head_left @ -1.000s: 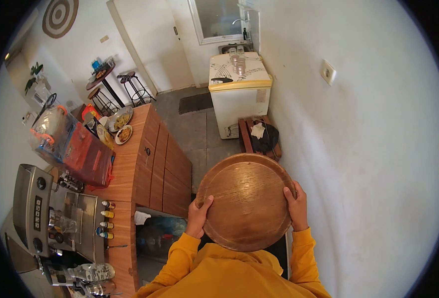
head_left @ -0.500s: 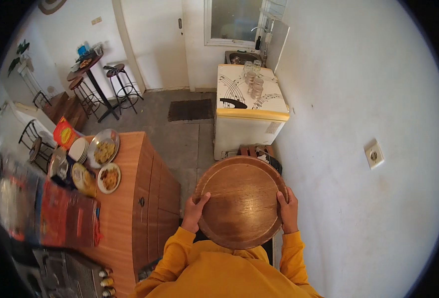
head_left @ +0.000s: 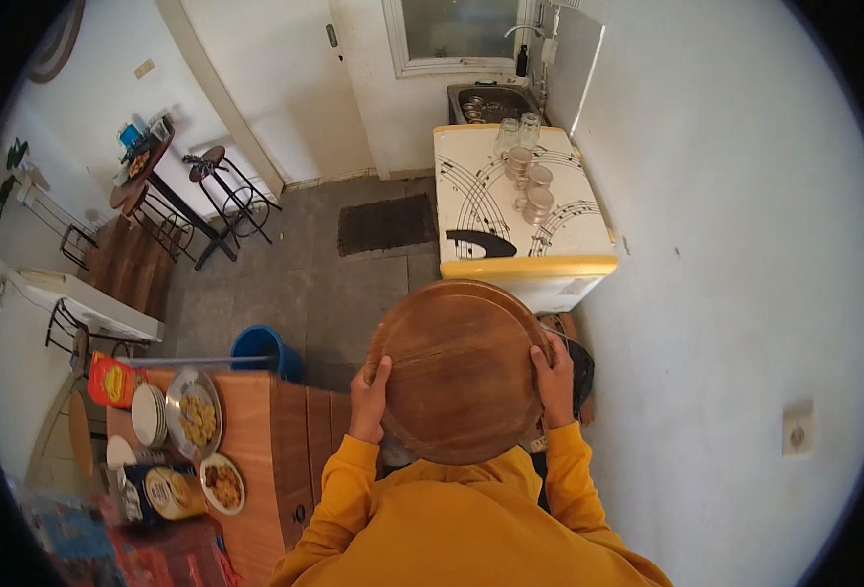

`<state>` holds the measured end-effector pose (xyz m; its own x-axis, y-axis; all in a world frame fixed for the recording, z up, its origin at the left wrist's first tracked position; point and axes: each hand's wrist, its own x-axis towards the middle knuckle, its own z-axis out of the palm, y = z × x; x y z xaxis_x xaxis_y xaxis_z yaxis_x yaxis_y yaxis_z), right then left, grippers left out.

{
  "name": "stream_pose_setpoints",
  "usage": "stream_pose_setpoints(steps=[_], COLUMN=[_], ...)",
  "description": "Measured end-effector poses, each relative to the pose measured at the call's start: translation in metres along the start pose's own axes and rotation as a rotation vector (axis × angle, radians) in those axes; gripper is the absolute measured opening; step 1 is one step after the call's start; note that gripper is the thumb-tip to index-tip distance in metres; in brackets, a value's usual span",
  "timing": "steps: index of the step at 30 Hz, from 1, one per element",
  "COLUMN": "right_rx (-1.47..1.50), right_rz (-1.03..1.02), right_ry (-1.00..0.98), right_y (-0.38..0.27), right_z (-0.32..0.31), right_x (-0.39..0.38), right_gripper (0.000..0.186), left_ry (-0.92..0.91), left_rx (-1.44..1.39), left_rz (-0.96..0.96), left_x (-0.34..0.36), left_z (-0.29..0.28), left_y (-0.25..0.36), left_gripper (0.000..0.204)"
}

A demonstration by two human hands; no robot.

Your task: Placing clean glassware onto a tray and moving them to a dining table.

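Observation:
Between my hands is a round brown wooden tray [head_left: 456, 377], held out in front of my body with its broad face up and nothing lying on it. My left hand [head_left: 368, 399] grips the left rim, thumb over the edge. On the opposite rim my right hand [head_left: 555, 380] is closed the same way, its thumb on top. The undersides of the tray and most of my fingers are hidden. Past the tray's far edge stands a white chest [head_left: 476, 220] with a yellow front edge and music-note pattern, bearing several glasses and cups [head_left: 530, 186].
To my left a wooden cabinet [head_left: 256, 421] carries a silver platter of food [head_left: 207, 386], a small plate of food [head_left: 224, 501], stacked plates [head_left: 148, 415] and packets. Beyond it are a blue bucket [head_left: 280, 352], bar stools [head_left: 219, 166] and a dark mat [head_left: 386, 224]. A white wall [head_left: 715, 274] runs along my right.
I have moved forward with the tray; the white chest looks closer and the cabinet has slipped back. A blue bucket has come into view. Both hands keep their hold.

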<state>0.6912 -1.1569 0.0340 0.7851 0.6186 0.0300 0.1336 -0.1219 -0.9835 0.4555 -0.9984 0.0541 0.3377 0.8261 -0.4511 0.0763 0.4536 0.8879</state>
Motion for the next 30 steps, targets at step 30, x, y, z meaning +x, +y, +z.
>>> stream_pose_setpoints(steps=[30], right_rx=[-0.936], right_rz=[0.262], right_ry=[0.270], right_y=[0.079], right_z=[0.014], right_x=[0.477], right_gripper=[0.051], left_ry=[-0.538], left_rx=[-0.099], left_rz=[-0.255], left_x=[0.462], left_z=[0.266], left_y=[0.047], left_gripper=[0.056])
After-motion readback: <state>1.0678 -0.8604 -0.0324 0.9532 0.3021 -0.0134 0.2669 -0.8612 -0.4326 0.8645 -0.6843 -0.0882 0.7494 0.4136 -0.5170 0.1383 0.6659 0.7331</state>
